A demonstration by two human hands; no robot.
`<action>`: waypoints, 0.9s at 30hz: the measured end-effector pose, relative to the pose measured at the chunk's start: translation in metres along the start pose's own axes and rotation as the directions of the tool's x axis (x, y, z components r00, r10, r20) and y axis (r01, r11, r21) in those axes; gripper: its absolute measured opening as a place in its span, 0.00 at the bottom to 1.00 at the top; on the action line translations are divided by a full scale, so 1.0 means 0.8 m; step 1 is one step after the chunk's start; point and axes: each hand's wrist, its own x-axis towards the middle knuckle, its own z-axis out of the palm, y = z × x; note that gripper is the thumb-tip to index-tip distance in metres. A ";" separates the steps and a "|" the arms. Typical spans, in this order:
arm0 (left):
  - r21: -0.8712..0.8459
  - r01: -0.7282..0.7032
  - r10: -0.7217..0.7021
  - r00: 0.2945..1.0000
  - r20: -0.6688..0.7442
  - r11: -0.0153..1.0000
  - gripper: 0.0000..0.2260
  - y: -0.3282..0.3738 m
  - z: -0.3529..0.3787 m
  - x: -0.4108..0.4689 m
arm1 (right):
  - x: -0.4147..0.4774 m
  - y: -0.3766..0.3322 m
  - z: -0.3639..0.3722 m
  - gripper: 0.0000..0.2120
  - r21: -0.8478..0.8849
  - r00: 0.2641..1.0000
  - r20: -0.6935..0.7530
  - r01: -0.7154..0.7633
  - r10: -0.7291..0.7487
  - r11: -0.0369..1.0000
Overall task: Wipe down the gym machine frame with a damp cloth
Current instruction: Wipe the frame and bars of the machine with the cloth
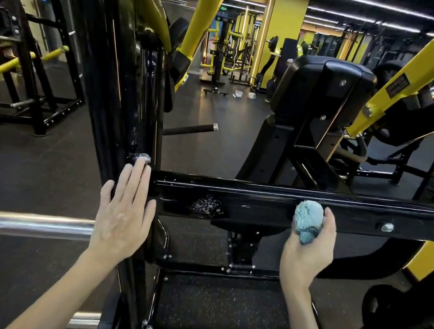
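Observation:
A glossy black gym machine frame fills the view: a horizontal crossbar (261, 201) runs from the centre to the right edge and meets an upright post (135, 102) at the left. My left hand (124, 207) lies flat with straight fingers on the joint of post and bar, fingertips near a silver bolt (143, 158). My right hand (307, 249) grips a bunched light-blue cloth (308, 219), which is pressed against the front face of the crossbar. A wet smear (205, 206) shows on the bar between my hands.
A chrome weight peg (29, 223) sticks out low on the left. The machine's black pad (324, 87) and yellow arms (407, 68) rise behind the bar. Other black-and-yellow machines stand on the dark rubber floor (212, 147). Two small white containers (245, 94) sit far back.

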 end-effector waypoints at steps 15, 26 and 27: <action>-0.032 -0.033 0.031 0.997 -0.072 0.999 0.27 -0.024 0.013 -0.003 | -0.112 -0.055 0.105 0.34 -0.004 0.978 0.193 0.088 -0.085 0.996; -0.071 -0.062 0.055 0.994 -0.092 0.996 0.29 -0.033 0.011 -0.008 | -0.127 -0.030 0.127 0.26 -0.193 0.821 0.297 0.551 -0.487 0.812; -0.084 -0.051 0.043 0.995 -0.090 0.995 0.29 -0.032 0.010 -0.009 | -0.111 -0.018 0.116 0.25 -0.196 0.872 0.225 0.477 -0.434 0.857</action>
